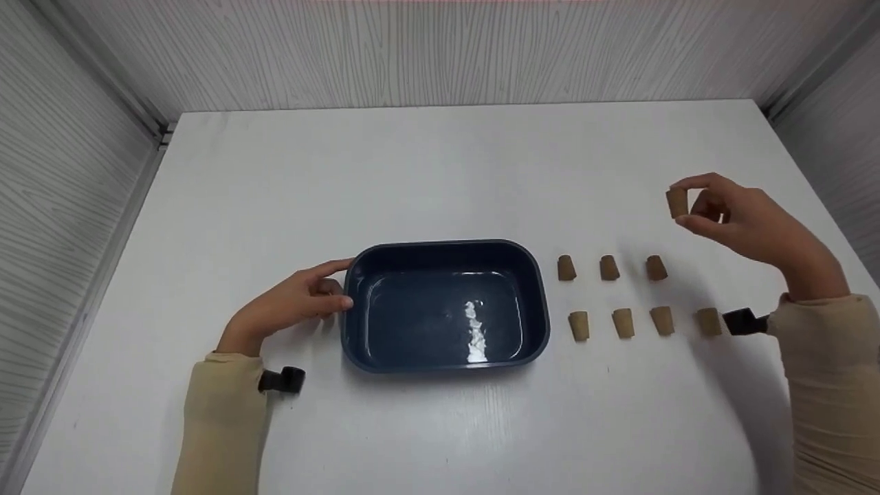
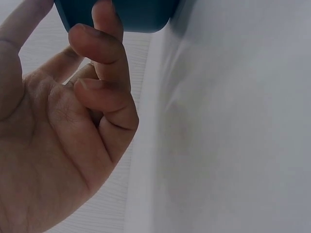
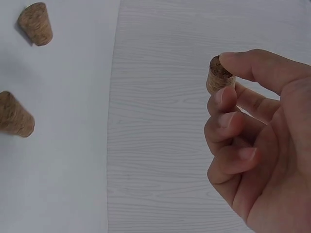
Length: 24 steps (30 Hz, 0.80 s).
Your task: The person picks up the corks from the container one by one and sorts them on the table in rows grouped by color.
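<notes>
In the head view, my right hand is raised above the table on the right. Its thumb and index finger pinch a tapered cork stopper; the right wrist view shows the dark end of this cork by a fingertip. My left hand touches the left side of a dark blue rectangular basin, with thumb and index fingertips at its rim. In the left wrist view, the other fingers bend loosely below the basin's wall. Nothing lies in the basin.
Right of the basin, several cork stoppers lie in two rows, among them an upper-row cork and a lower-row cork. A cork is close to the right wrist's black camera. Wood-grain panels border the white table.
</notes>
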Available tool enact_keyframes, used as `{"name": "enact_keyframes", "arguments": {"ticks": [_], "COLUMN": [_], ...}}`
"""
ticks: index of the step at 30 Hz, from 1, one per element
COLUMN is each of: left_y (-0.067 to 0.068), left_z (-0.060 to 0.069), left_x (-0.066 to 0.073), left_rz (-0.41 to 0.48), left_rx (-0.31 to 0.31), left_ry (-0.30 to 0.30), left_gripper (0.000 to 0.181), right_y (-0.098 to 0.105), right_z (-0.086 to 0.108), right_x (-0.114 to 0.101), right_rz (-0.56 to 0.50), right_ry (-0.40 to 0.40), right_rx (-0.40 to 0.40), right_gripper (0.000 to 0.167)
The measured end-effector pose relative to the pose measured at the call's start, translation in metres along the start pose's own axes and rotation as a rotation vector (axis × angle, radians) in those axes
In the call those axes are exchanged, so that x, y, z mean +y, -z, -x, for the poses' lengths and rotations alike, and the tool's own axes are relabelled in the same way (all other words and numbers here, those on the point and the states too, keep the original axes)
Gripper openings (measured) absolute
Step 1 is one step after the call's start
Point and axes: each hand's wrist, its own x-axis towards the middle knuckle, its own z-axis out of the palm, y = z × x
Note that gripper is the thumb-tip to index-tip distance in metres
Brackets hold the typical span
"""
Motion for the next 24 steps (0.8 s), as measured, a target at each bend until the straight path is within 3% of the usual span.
{"name": "enact_keyframes", "arguments": {"ticks": [6, 17, 24], "left_y": [0.001, 0.002, 0.002], "left_z": [-0.003, -0.002, -0.001], "left_x": [-0.001, 0.003, 0.002], "left_rz": [0.001, 0.005, -0.001], "left_rx": [0.001, -0.006, -0.004], "left_ry": [0.001, -0.011, -0.005], "left_gripper": [0.065, 0.066, 0.066], "right_y": [-0.004, -0.005, -0.010], "right_z": [0.010, 0.035, 0.042], "right_x": [0.011, 0.044, 0.061], "right_rz": [0.051, 0.022, 0.015], "right_ry": [-0.072, -0.307, -0.357], "right_rx": [-0.057, -0.175, -0.228], "right_gripper": [0.039, 0.036, 0.047]}}
